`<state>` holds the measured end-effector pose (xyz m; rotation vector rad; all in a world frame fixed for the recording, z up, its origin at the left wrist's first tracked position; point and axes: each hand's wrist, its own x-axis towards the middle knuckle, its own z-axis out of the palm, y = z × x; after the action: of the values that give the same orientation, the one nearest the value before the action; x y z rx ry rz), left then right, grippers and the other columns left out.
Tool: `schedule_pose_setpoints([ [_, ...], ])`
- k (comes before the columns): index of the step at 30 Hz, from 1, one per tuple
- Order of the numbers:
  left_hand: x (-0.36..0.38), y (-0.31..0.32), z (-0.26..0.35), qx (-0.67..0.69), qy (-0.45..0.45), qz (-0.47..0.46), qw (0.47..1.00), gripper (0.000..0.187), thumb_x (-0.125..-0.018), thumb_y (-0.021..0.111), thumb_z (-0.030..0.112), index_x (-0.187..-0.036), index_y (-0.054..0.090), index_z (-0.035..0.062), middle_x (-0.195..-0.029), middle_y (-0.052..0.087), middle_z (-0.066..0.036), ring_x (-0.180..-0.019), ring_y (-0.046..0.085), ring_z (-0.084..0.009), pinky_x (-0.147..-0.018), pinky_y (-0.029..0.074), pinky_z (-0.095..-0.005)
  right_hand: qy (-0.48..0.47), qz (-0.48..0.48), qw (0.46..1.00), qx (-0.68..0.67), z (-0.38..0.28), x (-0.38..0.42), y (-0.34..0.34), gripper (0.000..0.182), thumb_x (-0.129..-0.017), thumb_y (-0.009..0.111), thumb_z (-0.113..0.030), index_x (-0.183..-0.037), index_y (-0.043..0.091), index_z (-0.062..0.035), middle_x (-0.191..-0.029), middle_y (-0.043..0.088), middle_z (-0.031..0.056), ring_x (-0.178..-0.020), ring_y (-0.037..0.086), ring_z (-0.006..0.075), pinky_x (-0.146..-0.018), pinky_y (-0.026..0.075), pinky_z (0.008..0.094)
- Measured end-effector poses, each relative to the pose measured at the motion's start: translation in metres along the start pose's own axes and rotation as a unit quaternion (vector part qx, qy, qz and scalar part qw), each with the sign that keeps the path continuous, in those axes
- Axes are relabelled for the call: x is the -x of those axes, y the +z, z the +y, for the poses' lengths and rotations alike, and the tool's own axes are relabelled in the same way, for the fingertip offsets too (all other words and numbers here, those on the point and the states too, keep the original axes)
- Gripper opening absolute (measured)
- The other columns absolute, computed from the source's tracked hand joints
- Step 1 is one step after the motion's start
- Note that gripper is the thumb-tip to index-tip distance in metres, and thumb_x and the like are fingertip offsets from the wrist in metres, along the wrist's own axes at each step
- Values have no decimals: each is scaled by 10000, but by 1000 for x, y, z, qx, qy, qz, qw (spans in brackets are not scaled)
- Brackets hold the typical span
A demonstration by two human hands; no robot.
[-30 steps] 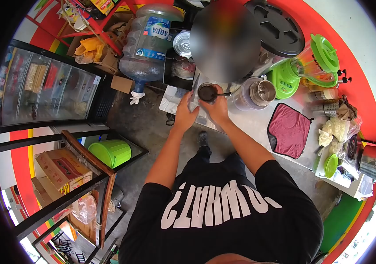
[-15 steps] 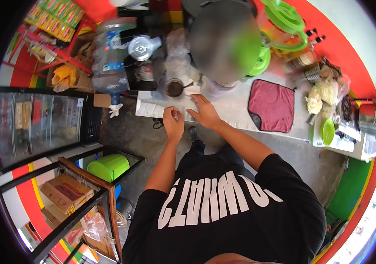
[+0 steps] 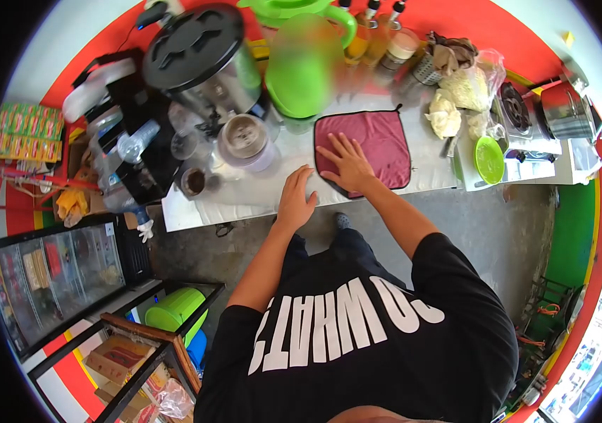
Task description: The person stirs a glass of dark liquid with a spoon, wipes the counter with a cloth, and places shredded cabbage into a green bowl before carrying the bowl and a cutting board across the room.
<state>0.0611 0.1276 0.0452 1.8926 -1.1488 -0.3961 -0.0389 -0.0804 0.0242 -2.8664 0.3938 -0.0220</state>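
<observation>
Your left hand (image 3: 295, 201) now rests open on the counter edge (image 3: 244, 208) and your right hand (image 3: 347, 163), fingers spread, presses flat on the red cloth (image 3: 378, 141), both having left the dark cup (image 3: 193, 182) at ten o'clock.

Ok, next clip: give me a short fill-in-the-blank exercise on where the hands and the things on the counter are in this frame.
1. The right hand lies flat, fingers spread, on the ____ cloth.
2. The left hand rests on the counter, holding ____.
3. The small cup of dark liquid stands to the ____ of both hands.
4. The round lid by the stove is ____ in colour.

Missing words: maroon; nothing; left; green
</observation>
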Motion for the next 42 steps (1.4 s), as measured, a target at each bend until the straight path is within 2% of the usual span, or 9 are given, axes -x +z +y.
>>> schedule_pose_setpoints([
  [1, -4, 11, 2, -21, -13, -6, 1000, 671, -837, 740, 5, -1460, 494, 44, -1539, 501, -185, -1422, 465, -385, -1191, 397, -442, -14, 3, 1000, 2, 8, -4, 3, 747, -979, 552, -654, -1630, 395, -322, -1742, 250, 116, -1608, 198, 364, -1289, 160, 589],
  [7, -5, 57, 6, -63, -60, 7, 996, 829, -840, 786, 91, -1552, 369, 17, -1648, 366, -236, -1524, 348, -425, -1236, 321, -494, -12, 25, 999, 18, 50, -46, -3, 748, -996, 492, -686, -1644, 365, -334, -1754, 231, 72, -1618, 173, 340, -1295, 124, 604],
  [17, -18, 79, 9, -149, -82, 10, 985, 871, -842, 797, 228, -1571, 362, 32, -1688, 324, -226, -1558, 283, -458, -1249, 224, -555, 18, 15, 1000, 18, 133, -133, -23, 731, -1021, 428, -690, -1653, 340, -333, -1760, 211, 55, -1629, 138, 318, -1292, 83, 629],
  [20, -18, 78, 7, -155, -99, -10, 983, 876, -846, 798, 248, -1580, 361, 57, -1703, 314, -198, -1580, 249, -440, -1256, 191, -555, 70, 9, 998, -1, 154, -146, -26, 730, -1026, 412, -691, -1663, 315, -348, -1765, 191, 60, -1633, 111, 320, -1279, 60, 663],
  [27, -15, 77, -1, -139, -90, -20, 986, 868, -847, 806, 273, -1578, 379, 82, -1716, 299, -178, -1592, 225, -427, -1255, 186, -567, 215, -13, 977, 4, 205, -115, -42, 779, -1023, 383, -719, -1692, 212, -357, -1786, 85, 73, -1633, 73, 366, -1263, 62, 691],
  [30, -17, 76, -1, -140, -83, -15, 987, 858, -846, 810, 277, -1569, 392, 81, -1712, 305, -185, -1588, 235, -430, -1258, 188, -555, 241, -86, 966, 27, 221, -94, -60, 816, -1028, 341, -737, -1708, 127, -340, -1789, 26, 101, -1630, 51, 395, -1260, 82, 690],
  [32, -15, 78, 1, -139, -88, -15, 986, 855, -846, 808, 285, -1566, 396, 81, -1712, 306, -185, -1588, 236, -428, -1257, 188, -557, 259, -153, 954, 18, 220, -79, -69, 868, -1028, 318, -750, -1716, 31, -305, -1785, -45, 131, -1627, -16, 429, -1262, 66, 684],
  [36, -16, 81, -1, -152, -87, -7, 984, 847, -847, 802, 294, -1563, 397, 95, -1716, 300, -174, -1592, 230, -416, -1252, 186, -580, 272, -161, 949, 4, 208, -44, -59, 942, -1011, 334, -771, -1712, -48, -269, -1770, -152, 146, -1612, -162, 431, -1255, 6, 695],
  [42, -19, 85, 2, -162, -106, -1, 981, 808, -842, 797, 266, -1537, 420, 99, -1693, 335, -170, -1587, 240, -404, -1247, 198, -588, 289, -234, 928, -23, 170, -10, -70, 992, -1003, 380, -767, -1698, -120, -268, -1751, -234, 142, -1594, -220, 443, -1240, 46, 724],
])
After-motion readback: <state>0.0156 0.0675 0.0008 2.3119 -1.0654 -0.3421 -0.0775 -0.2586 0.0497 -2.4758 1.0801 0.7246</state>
